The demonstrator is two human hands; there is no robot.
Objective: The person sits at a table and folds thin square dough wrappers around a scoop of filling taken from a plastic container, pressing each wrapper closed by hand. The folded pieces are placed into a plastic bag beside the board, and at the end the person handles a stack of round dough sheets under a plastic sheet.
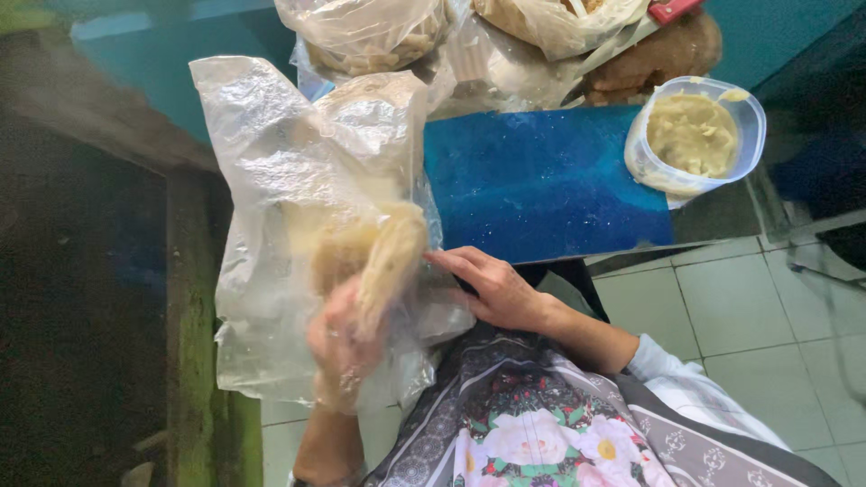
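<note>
The left hand (341, 347) is inside a large clear plastic bag (298, 207), its fingers curled around a pale, flat stack of dough pieces (390, 260). The stack's long axis runs from about 7 o'clock near the palm up to 1 o'clock, its free end pointing toward the blue table (541, 180). The bag itself stands tall, its open mouth at 12 o'clock and its crumpled bottom near the lap at 6 o'clock. The hand is blurred and veiled by the film, so the exact finger placement is hard to make out.

The right hand (492, 287) lies outside the bag at about 3 o'clock from the stack, fingers stretched together and pressed flat against the bag's lower side, pinching nothing.

The table's near edge runs just above the right hand; its blue top is bare in the middle. At its 2 o'clock corner sits a clear round tub (699, 135) of pale yellowish filling, overhanging the edge slightly. More filled plastic bags (379, 32) crowd the far side at 12 o'clock, cut off by the frame. To the right lies tiled floor (749, 307); to the left a dark wooden post (189, 298) stands close beside the bag
</note>
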